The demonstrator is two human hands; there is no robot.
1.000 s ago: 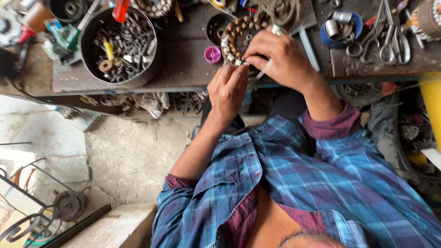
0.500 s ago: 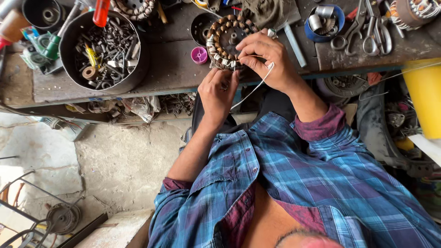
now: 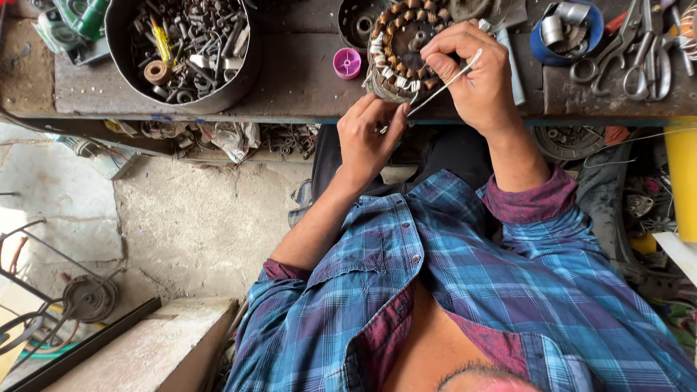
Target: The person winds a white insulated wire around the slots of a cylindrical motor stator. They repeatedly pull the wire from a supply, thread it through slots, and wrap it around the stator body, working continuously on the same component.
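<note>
Head view, from left to right: a round metal tub of bolts and scrap (image 3: 185, 51) sits on the worn tabletop (image 3: 298, 80), with a small pink cap (image 3: 347, 62) beside it. The left hand (image 3: 370, 138) pinches the lower end of a thin white sleeve (image 3: 443, 86) at the tabletop's edge. Just above stands a ring of copper-wound coils (image 3: 399, 47). The right hand (image 3: 475, 69) rests on that ring, fingers closed on the sleeve's upper end. Scissors (image 3: 642, 51) lie far right.
</note>
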